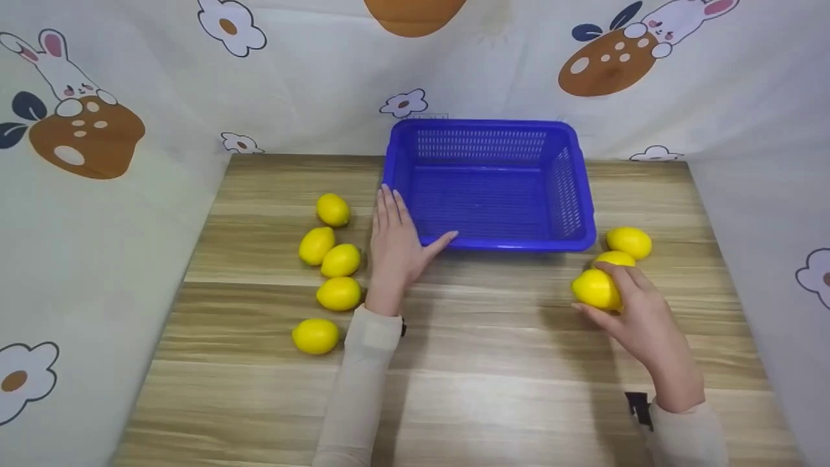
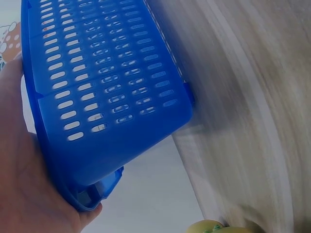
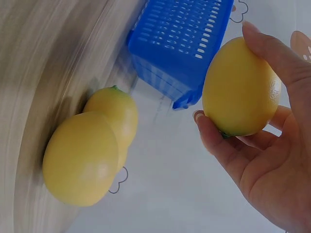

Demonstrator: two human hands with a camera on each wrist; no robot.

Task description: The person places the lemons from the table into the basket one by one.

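A blue plastic basket [image 1: 486, 245] with slotted walls stands at the back of the table. My left hand [image 1: 395, 243] rests on its front-left corner, fingers straight along the left rim and thumb spread over the front rim. In the left wrist view, that hand [image 2: 29, 165] lies against the basket's rim [image 2: 41, 131]. My right hand [image 1: 639, 318] holds a yellow lemon [image 1: 595, 289] between thumb and fingers. The right wrist view shows this lemon [image 3: 240, 90] raised off the table, apart from the lemons [image 3: 80, 160] lying there.
Several lemons [image 1: 338, 294] lie in a loose column left of the basket. Right of it, a lemon [image 1: 629, 242] sits beside another lemon [image 1: 613, 259], partly hidden by the held one. Patterned cloth [image 1: 311, 84] hangs behind and beside the wooden table [image 1: 480, 363].
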